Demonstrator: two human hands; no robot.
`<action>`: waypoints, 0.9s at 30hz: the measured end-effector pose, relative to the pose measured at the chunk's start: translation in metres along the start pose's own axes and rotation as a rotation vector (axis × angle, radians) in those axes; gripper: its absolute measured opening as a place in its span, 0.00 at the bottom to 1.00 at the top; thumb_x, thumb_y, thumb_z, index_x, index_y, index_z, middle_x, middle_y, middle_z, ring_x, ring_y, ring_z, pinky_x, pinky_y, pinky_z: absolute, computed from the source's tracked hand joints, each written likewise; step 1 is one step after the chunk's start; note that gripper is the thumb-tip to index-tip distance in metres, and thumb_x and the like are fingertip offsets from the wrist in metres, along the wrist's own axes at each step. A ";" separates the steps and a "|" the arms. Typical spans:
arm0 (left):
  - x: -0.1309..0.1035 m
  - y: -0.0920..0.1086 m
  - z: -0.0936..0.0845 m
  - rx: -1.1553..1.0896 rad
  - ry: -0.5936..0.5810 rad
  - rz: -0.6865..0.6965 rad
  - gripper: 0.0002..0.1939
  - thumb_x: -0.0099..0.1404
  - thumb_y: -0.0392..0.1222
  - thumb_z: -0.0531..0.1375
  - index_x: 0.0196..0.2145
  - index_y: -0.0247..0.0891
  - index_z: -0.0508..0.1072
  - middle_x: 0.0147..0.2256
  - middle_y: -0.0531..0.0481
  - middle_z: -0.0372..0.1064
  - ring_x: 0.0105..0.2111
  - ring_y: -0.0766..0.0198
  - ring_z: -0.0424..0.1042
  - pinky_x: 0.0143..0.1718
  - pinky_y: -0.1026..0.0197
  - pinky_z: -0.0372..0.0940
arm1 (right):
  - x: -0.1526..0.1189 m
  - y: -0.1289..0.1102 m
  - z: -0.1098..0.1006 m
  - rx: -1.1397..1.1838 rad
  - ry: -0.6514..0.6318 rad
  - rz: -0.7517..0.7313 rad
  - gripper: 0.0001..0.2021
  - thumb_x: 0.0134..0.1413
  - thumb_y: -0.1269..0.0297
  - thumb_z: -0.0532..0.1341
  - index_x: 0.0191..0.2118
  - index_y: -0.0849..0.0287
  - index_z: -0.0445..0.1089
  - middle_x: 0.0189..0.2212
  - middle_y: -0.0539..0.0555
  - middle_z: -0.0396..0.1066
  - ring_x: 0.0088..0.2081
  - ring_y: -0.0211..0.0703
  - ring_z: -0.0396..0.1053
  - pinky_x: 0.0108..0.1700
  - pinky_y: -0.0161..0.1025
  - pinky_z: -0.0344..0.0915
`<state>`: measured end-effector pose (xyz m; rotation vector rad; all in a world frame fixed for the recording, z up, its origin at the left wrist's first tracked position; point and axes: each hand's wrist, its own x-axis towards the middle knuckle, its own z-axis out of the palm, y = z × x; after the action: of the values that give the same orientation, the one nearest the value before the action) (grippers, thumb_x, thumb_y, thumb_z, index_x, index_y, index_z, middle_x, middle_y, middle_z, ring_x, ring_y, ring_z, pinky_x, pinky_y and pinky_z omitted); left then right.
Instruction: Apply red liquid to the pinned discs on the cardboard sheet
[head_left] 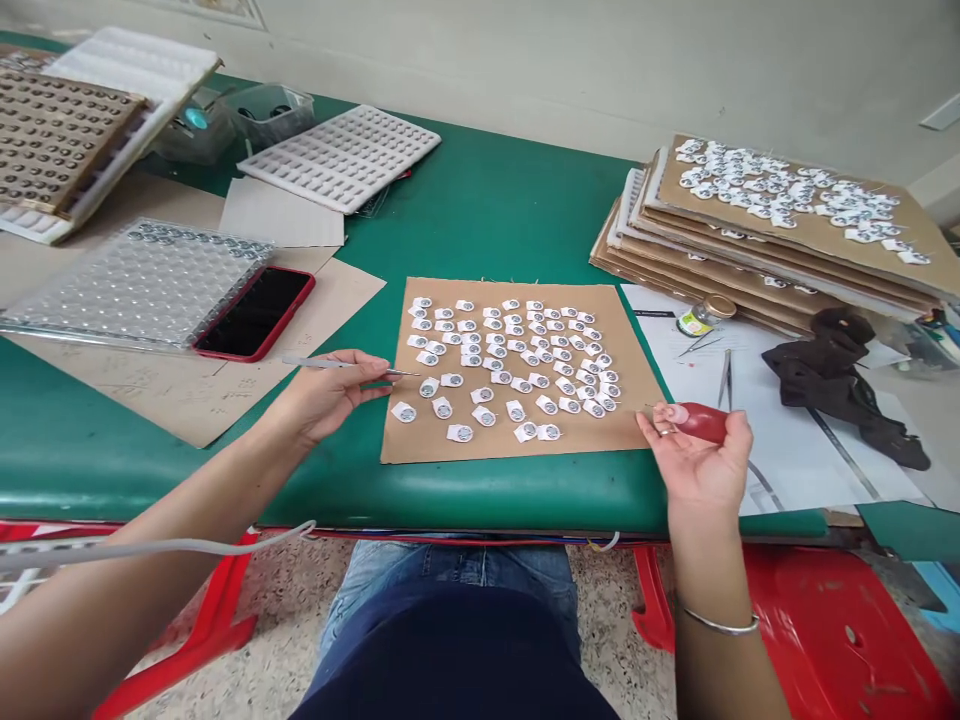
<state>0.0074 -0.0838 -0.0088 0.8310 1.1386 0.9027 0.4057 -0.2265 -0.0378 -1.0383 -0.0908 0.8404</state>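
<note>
My left hand (341, 395) has a narrow pinch on slim metal tweezers (322, 363), their tip pointing inward over the near-left part of a brown cardboard sheet (495, 445). That sheet lies between my hands on the green tabletop (525, 205), bearing scattered white-tabbed discs (484, 416), packed closer toward my right and looser nearest me. My right hand (701, 475) is curled around a red rubber bulb (703, 422), palm up, nozzle aimed inward, fingertips at the sheet's right edge. Whether either hand bears on the cardboard, I cannot tell for sure.

I'd judge the step in hand to be steadying or squaring the sheet, with both tools simply carried. Any shift calls for an even, level pull from both sides, the tweezer tip clear of the nearest discs and no squeeze on the bulb. Just beyond my right hand, a second pair of tweezers (725, 380) lies on white paper (780, 470).
</note>
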 end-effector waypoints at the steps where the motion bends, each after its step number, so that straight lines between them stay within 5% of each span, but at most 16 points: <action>1: -0.003 -0.001 0.003 -0.003 -0.009 -0.015 0.13 0.45 0.37 0.71 0.25 0.31 0.72 0.27 0.48 0.73 0.36 0.58 0.73 0.42 0.54 0.66 | 0.002 -0.004 0.000 -0.014 -0.003 -0.005 0.22 0.43 0.44 0.56 0.27 0.62 0.65 0.23 0.53 0.65 0.31 0.43 0.69 0.36 0.52 0.72; 6: -0.009 0.000 0.016 0.179 -0.059 0.053 0.15 0.44 0.44 0.70 0.25 0.33 0.72 0.27 0.46 0.74 0.34 0.57 0.73 0.38 0.57 0.67 | 0.003 -0.027 0.023 -0.051 -0.051 -0.071 0.21 0.42 0.43 0.54 0.23 0.59 0.65 0.20 0.52 0.61 0.28 0.43 0.67 0.36 0.51 0.72; 12: 0.009 0.013 0.041 0.728 -0.124 0.329 0.09 0.52 0.45 0.65 0.26 0.35 0.75 0.25 0.50 0.72 0.25 0.67 0.68 0.24 0.66 0.58 | -0.005 -0.022 0.103 -0.011 -0.223 -0.084 0.22 0.37 0.41 0.57 0.19 0.59 0.63 0.18 0.49 0.57 0.28 0.44 0.65 0.40 0.56 0.67; 16: 0.018 0.009 0.058 0.812 -0.178 0.422 0.08 0.55 0.43 0.62 0.25 0.35 0.74 0.24 0.50 0.72 0.23 0.69 0.67 0.22 0.67 0.58 | -0.004 -0.007 0.151 -0.012 -0.417 -0.031 0.24 0.41 0.39 0.55 0.19 0.60 0.62 0.19 0.48 0.59 0.27 0.38 0.63 0.40 0.51 0.67; 22: 0.006 -0.001 0.063 0.853 -0.233 0.608 0.05 0.58 0.37 0.60 0.26 0.36 0.74 0.24 0.53 0.72 0.23 0.71 0.67 0.23 0.69 0.59 | 0.000 0.011 0.198 -0.096 -0.533 0.051 0.23 0.43 0.39 0.56 0.22 0.56 0.62 0.19 0.48 0.60 0.23 0.36 0.62 0.25 0.39 0.63; 27: -0.009 -0.014 0.057 0.961 -0.229 0.621 0.06 0.61 0.38 0.59 0.29 0.36 0.75 0.23 0.54 0.70 0.21 0.72 0.65 0.23 0.68 0.58 | -0.008 0.025 0.225 -0.202 -0.535 0.132 0.24 0.43 0.37 0.55 0.25 0.56 0.62 0.19 0.47 0.58 0.17 0.33 0.56 0.16 0.35 0.52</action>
<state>0.0634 -0.1026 -0.0055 2.1015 1.1061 0.6845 0.2868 -0.0633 0.0648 -0.9904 -0.5743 1.2332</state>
